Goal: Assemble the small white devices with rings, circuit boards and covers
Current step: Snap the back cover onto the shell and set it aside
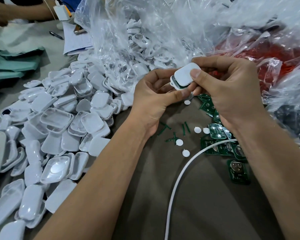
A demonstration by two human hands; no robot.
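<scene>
Nearest, a thin white cable [177, 184] curves across the brown table [189, 213]; beyond it, small white round stickers [185, 153] and green rectangular circuit boards [238, 171] lie toward the right edge; white plastic shell halves [62, 129] are heaped toward the left edge. Above the table middle, the left hand [152, 97] grips a small white rounded-square device [184, 76]; the right hand [229, 87] pinches its cover, thumb on top. Judged step: closing the cover; a green edge shows in the seam, so the next move calls for even pressure until seated. Farthest, clear plastic bags [145, 28] hold more parts.
</scene>
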